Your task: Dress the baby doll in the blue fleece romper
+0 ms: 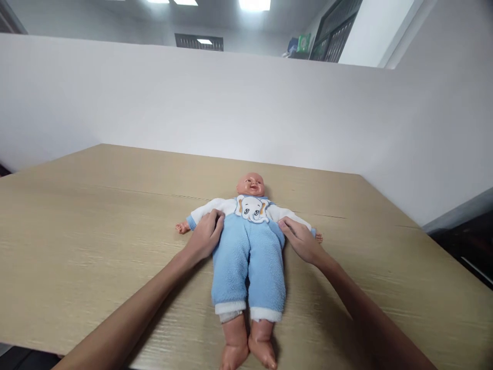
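Note:
A baby doll [252, 184] lies on its back, head at the far end and bare feet towards me. It wears a white top [216, 207] with blue cuffs and light blue fleece pants [231, 262]; an elephant patch [252, 209] covers the chest. My left hand [208, 232] is closed on the pants' waist at the picture's left, fingertips partly hidden. Opposite it, my right hand [300, 239] pinches the waist's other side between thumb and fingers. The doll's arms stretch out sideways, past both my hands.
The doll rests on a light wooden table [115, 216] with seams across its top. Behind stands a white partition wall [192, 103]. Beyond the wall, a green package [303, 42] shows near a dark grated window. Something dark stands off the table's right edge.

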`<action>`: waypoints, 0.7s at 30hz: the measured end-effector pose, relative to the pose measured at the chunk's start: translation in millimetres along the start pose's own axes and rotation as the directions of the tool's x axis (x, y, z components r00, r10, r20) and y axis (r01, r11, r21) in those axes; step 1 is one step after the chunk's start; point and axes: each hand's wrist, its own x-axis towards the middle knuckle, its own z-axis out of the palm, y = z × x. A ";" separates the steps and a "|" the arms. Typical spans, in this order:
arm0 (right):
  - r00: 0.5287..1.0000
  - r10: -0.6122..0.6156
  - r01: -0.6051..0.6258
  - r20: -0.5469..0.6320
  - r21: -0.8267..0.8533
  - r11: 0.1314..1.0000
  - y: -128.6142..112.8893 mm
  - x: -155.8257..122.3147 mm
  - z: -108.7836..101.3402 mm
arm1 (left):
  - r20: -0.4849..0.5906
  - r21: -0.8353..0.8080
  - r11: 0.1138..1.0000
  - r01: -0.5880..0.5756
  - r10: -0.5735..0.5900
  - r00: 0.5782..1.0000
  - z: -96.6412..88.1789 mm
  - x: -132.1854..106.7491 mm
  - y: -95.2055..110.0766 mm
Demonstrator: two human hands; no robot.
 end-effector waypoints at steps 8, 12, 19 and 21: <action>0.997 0.046 -0.026 -0.061 0.295 0.955 14.8 11.2 17.3 | 0.150 -0.335 0.937 0.102 -0.054 0.987 -7.4 15.6 -20.9; 0.968 0.149 -0.021 -0.200 0.530 0.848 20.4 14.2 32.3 | 0.175 -0.441 0.889 0.127 -0.054 0.983 -8.9 22.1 -21.2; 0.963 0.060 -0.037 -0.263 0.091 0.995 24.0 1.4 38.0 | 0.043 -0.355 0.932 0.075 -0.064 0.997 -3.8 19.1 -15.0; 0.956 -0.043 -0.027 -0.290 -0.233 0.972 25.1 -10.1 32.8 | -0.008 -0.269 0.962 0.053 -0.057 0.998 -2.2 18.1 -14.2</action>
